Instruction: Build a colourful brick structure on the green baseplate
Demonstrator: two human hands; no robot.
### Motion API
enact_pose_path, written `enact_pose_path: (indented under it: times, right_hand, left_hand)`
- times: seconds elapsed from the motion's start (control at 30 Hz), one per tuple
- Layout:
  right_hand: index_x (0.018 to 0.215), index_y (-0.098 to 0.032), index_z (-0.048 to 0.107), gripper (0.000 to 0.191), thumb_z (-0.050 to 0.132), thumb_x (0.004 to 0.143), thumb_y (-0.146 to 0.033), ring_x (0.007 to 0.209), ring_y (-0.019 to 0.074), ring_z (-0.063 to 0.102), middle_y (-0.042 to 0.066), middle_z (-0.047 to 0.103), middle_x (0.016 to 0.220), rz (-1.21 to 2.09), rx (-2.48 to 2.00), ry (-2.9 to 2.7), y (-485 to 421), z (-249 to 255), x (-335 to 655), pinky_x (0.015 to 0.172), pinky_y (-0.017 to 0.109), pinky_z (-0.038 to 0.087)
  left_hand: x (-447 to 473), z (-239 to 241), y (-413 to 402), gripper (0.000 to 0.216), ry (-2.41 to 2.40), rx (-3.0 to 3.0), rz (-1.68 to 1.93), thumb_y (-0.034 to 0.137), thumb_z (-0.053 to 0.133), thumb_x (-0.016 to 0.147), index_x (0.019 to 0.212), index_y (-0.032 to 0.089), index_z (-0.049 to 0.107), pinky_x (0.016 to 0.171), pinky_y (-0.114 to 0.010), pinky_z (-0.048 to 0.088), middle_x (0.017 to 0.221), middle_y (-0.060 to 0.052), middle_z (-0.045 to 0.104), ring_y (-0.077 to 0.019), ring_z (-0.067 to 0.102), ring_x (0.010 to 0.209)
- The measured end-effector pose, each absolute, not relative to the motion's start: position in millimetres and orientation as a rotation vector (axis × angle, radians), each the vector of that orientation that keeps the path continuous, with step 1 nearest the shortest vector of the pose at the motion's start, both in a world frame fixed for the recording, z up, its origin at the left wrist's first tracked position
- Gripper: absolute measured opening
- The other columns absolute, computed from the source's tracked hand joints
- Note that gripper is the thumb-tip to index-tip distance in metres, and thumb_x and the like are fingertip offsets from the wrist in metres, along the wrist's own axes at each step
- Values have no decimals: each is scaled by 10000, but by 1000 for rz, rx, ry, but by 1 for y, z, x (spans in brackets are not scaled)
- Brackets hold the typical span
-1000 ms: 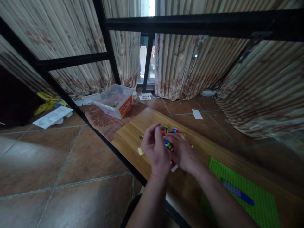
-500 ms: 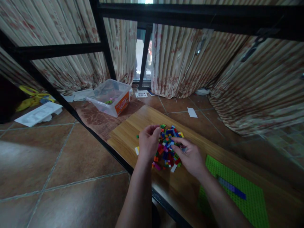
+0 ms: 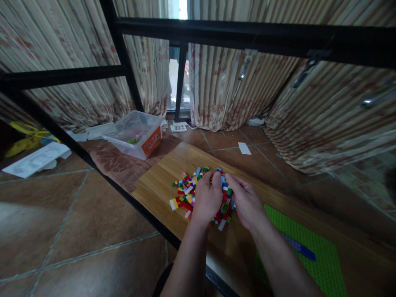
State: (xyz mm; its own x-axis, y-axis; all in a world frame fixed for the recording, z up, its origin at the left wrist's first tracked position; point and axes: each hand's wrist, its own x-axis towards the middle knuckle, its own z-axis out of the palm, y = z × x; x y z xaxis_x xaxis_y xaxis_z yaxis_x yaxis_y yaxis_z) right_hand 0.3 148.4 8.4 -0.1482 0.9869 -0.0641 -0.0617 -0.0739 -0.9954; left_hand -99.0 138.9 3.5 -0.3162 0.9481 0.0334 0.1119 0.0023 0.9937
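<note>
**Both hands down in the brick pile**

Head view. Near the middle of the wooden board [image 3: 154,187]: a pile of small coloured bricks [image 3: 185,190], loosely spread, with a white-and-yellow piece at its left edge.

Planted on the right half of that pile: the left hand [image 3: 208,200], back turned up, fingers curled downward and held close together, tips sunk among the bricks. Impossible to tell whether clamped on any piece.

Just beside it, fingertips almost meeting: the right hand [image 3: 246,203], fingers bent and bunched toward the left one, tips likewise lost among the bricks. Grip again impossible to tell.

Further right on the same board, well apart from the pile: a green baseplate [image 3: 324,264] with a blue strip [image 3: 298,246] lying on it.

Behind the board, on a brown patterned mat [image 3: 120,163]: a clear plastic box [image 3: 136,136] with an orange label and a few bits inside.

Beyond that: striped curtains [image 3: 222,90] behind a black metal frame [image 3: 216,35], a tiled floor [image 3: 77,214] with a white slip of paper [image 3: 244,148], and a white tray [image 3: 34,159] at far left.
</note>
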Motion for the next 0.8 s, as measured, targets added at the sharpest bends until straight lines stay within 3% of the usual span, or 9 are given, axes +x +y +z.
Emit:
enact_pose_path:
  times: [0.13, 0.23, 0.57, 0.8]
  right_hand:
    - [884, -191, 712, 376, 564, 862, -535, 849, 193, 633, 48, 730, 905, 1028, -1230, -1355, 143, 4, -16, 785, 305, 462]
    - [797, -195, 661, 395, 486, 896, -535, 762, 181, 601, 39, 697, 799, 896, -1296, -1368, 141, 1, -23, 720, 293, 449]
    - [668, -225, 522, 379, 418, 910, -497, 609, 146, 470, -21, 541, 628, 879, -1307, -1282, 144, -5, -18, 591, 266, 393]
    - [740, -211, 584, 331, 444, 856, -487, 640, 154, 552, -3, 633, 732, 1137, -1283, -865, 145, -14, -32, 603, 271, 432]
  left_hand:
    - [-93, -1, 142, 230, 1520, 972, 1476, 238, 454, 905, 718, 175, 573, 654, -257, 373, 713, -5, 598, -138, 519, 685]
    - [-90, 0, 141, 224, 1548, 918, 1516, 190, 451, 889, 683, 176, 538, 636, -256, 357, 680, 3, 561, -133, 490, 660]
    - [-84, 1, 142, 227, 1550, 819, 1550, 187, 474, 859, 639, 182, 530, 621, -253, 350, 632, 14, 532, -132, 474, 634]
    - [-85, 1, 144, 215, 1440, 557, 1603, 206, 452, 850, 652, 182, 532, 595, -243, 361, 620, 24, 509, -126, 465, 602]
